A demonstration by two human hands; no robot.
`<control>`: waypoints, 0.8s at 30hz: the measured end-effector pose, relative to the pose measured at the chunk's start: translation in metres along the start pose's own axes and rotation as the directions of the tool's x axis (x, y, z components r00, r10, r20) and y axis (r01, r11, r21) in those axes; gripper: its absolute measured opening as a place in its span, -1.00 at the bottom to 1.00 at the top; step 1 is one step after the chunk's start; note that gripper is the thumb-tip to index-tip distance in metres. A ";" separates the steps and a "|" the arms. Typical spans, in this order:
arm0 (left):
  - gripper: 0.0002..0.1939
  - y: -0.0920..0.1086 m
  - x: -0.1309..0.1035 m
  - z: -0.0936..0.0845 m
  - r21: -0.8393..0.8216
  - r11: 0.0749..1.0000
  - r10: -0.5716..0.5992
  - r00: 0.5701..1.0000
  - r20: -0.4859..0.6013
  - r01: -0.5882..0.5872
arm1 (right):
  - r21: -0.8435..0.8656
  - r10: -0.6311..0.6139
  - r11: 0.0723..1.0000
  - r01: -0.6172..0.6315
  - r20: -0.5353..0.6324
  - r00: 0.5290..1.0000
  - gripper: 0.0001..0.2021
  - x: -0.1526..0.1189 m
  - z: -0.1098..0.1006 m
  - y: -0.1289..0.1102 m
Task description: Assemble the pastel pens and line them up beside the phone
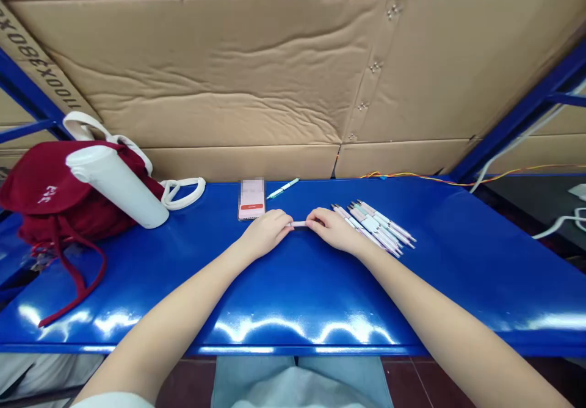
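Note:
My left hand and my right hand meet near the middle of the blue tabletop, their fingers closed on opposite ends of a slim pale pencil-like stick. Only its short middle part shows between the fingertips; both ends are hidden. Just right of my right hand lies a loose bundle of several pale pencils with dark tips, partly covered by that hand. Behind my left hand a phone lies face up with a lit screen. Beyond it rests a light green pen.
A dark red bag with white straps stands at the left, a white tumbler leaning against it. Cardboard walls the back of the blue table. Thin wires run along the rear right edge, near a blue metal post.

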State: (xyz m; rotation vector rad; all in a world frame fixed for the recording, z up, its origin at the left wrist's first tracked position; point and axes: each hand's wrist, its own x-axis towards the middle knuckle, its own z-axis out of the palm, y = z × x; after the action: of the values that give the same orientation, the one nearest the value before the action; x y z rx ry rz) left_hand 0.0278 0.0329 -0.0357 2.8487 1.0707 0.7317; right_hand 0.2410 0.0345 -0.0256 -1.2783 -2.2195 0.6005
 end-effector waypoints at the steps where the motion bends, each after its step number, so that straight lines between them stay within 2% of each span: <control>1: -0.81 0.000 0.000 0.001 -0.007 1.000 -0.002 1.000 0.008 0.002 | 0.019 0.005 1.000 -0.005 0.001 1.000 -0.87 -0.001 0.001 0.002; 8: -0.84 -0.004 -0.003 0.001 -0.024 0.999 -0.028 1.000 0.012 0.028 | 0.005 -0.020 1.000 0.020 -0.020 1.000 -0.85 -0.004 0.002 0.006; 13: -0.85 -0.004 -0.004 0.001 -0.031 0.999 -0.021 1.000 0.010 0.021 | 0.037 0.061 0.998 -0.059 -0.053 0.997 -0.92 -0.006 0.005 0.001; 18: -0.86 -0.002 -0.004 0.001 -0.028 0.999 -0.020 1.000 -0.002 0.020 | -0.025 -0.034 0.999 0.033 -0.051 0.998 -0.88 -0.008 0.005 -0.002; 21: -0.84 -0.002 -0.004 0.001 -0.024 0.999 -0.021 1.000 0.010 0.021 | -0.033 -0.012 0.999 0.010 -0.046 0.999 -0.96 -0.008 0.005 -0.002; 24: -0.82 -0.002 -0.005 -0.001 -0.018 0.999 -0.029 0.999 0.012 0.030 | -0.034 -0.023 0.999 0.022 -0.040 0.999 -0.88 -0.008 0.005 -0.001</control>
State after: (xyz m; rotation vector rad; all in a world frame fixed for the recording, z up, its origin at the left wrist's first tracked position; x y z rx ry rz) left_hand 0.0233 0.0314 -0.0376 2.8120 1.0960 0.7181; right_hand 0.2411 0.0265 -0.0305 -1.2698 -2.2168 0.5263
